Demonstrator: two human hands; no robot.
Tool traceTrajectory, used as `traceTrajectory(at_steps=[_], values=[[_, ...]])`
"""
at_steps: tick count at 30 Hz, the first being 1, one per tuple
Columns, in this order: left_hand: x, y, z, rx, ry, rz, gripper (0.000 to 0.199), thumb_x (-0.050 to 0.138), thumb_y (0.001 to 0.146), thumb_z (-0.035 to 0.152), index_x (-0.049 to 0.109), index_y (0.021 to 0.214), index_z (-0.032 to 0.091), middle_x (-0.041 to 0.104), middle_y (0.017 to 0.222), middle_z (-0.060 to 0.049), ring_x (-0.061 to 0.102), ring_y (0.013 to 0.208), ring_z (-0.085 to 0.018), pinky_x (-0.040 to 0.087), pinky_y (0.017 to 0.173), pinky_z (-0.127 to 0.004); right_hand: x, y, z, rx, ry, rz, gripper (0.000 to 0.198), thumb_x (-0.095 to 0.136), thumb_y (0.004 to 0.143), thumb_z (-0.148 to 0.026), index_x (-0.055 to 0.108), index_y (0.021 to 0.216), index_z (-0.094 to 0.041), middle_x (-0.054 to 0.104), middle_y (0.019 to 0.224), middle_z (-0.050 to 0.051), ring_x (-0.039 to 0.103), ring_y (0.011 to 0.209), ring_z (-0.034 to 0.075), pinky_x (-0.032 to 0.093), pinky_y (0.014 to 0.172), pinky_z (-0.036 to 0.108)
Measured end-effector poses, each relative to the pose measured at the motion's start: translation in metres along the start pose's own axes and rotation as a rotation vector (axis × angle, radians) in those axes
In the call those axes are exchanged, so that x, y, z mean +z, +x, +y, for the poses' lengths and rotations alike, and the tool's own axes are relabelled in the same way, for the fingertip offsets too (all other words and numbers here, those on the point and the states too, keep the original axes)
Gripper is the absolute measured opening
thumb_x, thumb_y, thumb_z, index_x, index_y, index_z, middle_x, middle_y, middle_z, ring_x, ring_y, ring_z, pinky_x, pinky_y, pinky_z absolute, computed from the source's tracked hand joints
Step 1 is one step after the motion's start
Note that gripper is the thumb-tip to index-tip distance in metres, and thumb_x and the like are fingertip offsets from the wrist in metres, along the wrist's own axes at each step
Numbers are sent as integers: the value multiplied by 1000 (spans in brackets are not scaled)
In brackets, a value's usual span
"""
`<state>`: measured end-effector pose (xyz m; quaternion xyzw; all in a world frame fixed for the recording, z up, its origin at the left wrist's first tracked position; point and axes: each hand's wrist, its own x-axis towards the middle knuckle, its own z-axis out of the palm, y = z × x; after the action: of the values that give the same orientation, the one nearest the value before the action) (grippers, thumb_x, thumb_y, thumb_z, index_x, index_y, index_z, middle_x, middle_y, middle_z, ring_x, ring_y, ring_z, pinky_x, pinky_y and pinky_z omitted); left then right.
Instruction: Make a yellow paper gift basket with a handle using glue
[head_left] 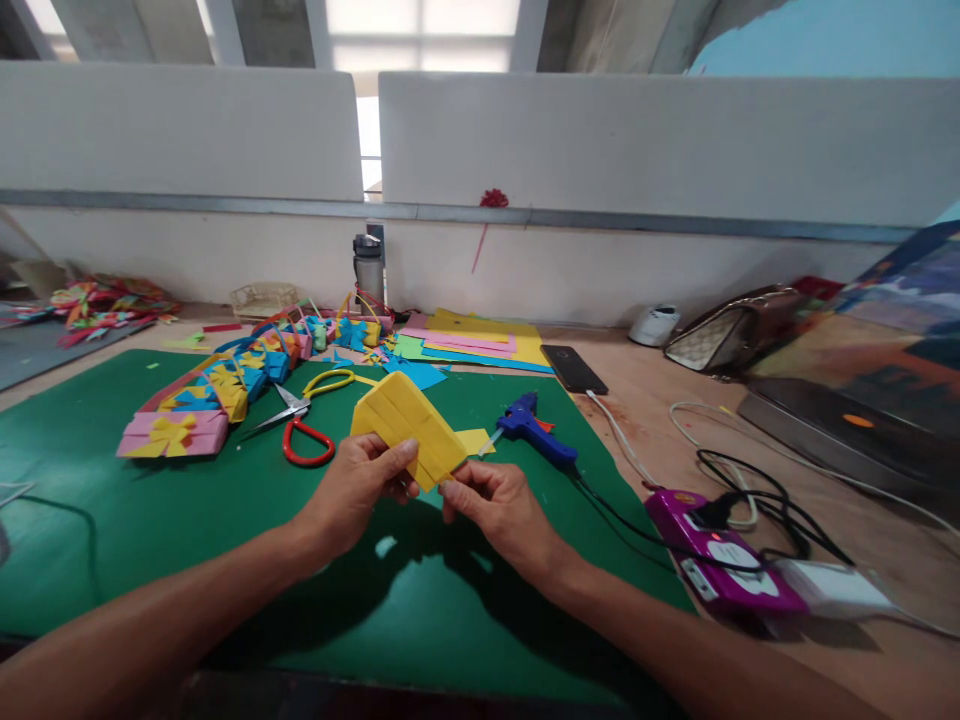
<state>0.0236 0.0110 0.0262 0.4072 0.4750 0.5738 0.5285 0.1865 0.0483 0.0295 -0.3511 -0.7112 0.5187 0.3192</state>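
Observation:
A folded yellow paper piece, box-like with crease lines across it, is held up over the green mat. My left hand grips its lower left side, thumb on the near face. At its lower right corner, my right hand pinches the edge between thumb and fingers. Just beyond the right hand lies a blue glue gun, its nozzle by a small yellow scrap. Scissors with one yellow and one red handle lie spread to the left of the paper.
Finished paper boxes with paper bows stand in a row on the left. Coloured sheets, a bottle and a phone lie or stand farther back. On the right, a purple power strip has the glue gun's black cable running to it.

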Motion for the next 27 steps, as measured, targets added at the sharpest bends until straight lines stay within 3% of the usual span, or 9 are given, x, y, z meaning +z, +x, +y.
traceTrajectory(at_steps=[10, 19, 27], values=[[1, -2, -3, 8, 53, -11, 31, 66, 72, 41, 66, 71, 11, 62, 56, -1, 54, 48, -9, 41, 47, -18, 0, 0, 0, 23, -12, 6, 31, 59, 73, -36, 60, 51, -15, 51, 47, -3, 36, 44, 7, 28, 43, 21], [4, -1, -3, -47, -36, -23, 29, 70, 68, 38, 62, 62, 11, 60, 52, -1, 53, 46, -9, 41, 45, -19, -1, -2, -2, 65, 31, 32, 27, 57, 71, -31, 60, 49, -16, 50, 44, -2, 34, 41, 7, 25, 40, 21], [-1, 1, 2, -47, -117, -30, 33, 69, 70, 42, 64, 78, 10, 63, 60, -2, 56, 50, -9, 43, 43, -16, -3, 0, -3, 46, 30, 77, 26, 57, 70, -30, 59, 48, -15, 54, 46, -1, 36, 44, 7, 28, 45, 21]])
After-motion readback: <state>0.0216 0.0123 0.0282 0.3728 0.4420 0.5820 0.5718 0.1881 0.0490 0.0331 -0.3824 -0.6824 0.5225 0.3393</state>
